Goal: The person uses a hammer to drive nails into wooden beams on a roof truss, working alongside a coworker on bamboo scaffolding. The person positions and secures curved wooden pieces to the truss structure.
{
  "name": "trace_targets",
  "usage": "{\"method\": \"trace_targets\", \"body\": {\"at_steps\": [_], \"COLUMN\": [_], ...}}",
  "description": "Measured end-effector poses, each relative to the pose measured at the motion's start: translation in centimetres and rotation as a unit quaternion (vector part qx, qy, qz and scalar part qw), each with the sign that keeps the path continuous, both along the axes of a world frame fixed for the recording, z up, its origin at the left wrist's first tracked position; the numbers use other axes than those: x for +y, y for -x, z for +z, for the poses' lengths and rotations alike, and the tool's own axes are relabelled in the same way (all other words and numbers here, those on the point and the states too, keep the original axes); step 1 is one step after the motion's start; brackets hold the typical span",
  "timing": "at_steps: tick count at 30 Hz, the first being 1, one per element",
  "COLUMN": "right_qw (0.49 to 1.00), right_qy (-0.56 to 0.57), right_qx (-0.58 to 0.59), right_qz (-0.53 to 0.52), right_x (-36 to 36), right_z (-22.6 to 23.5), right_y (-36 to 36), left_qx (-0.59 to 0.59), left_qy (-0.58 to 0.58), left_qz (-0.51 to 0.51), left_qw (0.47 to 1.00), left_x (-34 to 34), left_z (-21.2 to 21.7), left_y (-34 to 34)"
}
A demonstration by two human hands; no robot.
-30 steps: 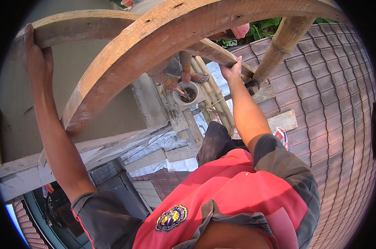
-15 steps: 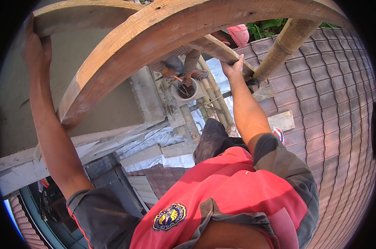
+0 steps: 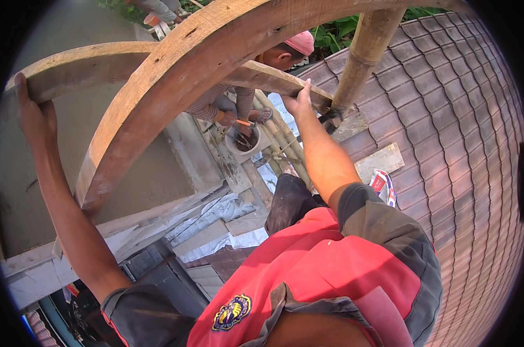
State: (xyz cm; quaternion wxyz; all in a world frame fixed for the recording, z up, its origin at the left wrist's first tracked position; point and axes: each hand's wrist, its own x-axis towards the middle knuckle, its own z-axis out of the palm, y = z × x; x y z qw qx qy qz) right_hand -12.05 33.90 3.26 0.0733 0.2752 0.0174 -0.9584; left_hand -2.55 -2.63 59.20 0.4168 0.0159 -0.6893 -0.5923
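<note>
2 hands: both up on 1 long wooden plank [image 3: 100, 69] that runs across the upper part of the view, behind a thicker timber.
Left hand [image 3: 31, 113]: fingers curled over the plank's left end, gripping its edge; arm stretched up from lower left.
Right hand [image 3: 299, 99]: closed on the plank's right end, thumb side up, just beside the bamboo pole [image 3: 363, 55].
Plank position: roughly level, spanning from far left to the pole, passing behind the front beam [image 3: 175, 75].
Front beam: thick, rough, looks curved through the lens, rises from lower left to top right, nearer the camera than the plank.
Roof [image 3: 458, 144]: brown scalloped tiles on the right, sloping away.
Below: a person in a pink cap [image 3: 301, 41] crouches over a round bucket [image 3: 245, 140], holding an orange-handled tool [image 3: 244, 122].
Left background: grey plastered wall [image 3: 19, 173].
Clothing: red and grey shirt [image 3: 331, 266] fills the lower frame.
</note>
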Motion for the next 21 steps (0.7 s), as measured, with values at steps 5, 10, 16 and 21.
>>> {"method": "trace_targets", "body": {"at_steps": [5, 10, 16, 21], "right_qw": [1.000, 1.000, 0.999, 0.997], "right_qy": [0.007, 0.024, 0.036, 0.052], "right_qx": [0.003, -0.019, -0.032, -0.042], "right_qz": [-0.006, 0.001, -0.011, -0.027], "right_x": [0.0, 0.1, 0.1, 0.0], "right_z": [0.1, 0.9, 0.5, 1.1], "right_y": [0.2, 0.1, 0.4, 0.1], "left_qx": [0.008, 0.012, 0.009, 0.007], "left_qy": [-0.005, 0.002, 0.002, 0.009], "left_qz": [-0.023, -0.028, -0.030, -0.021], "left_qw": [1.000, 1.000, 1.000, 1.000], "left_x": [-0.6, -0.9, -1.3, -2.0], "left_z": [0.1, -0.1, 0.1, 0.0], "left_y": [0.3, 0.3, 0.4, 0.4]}}
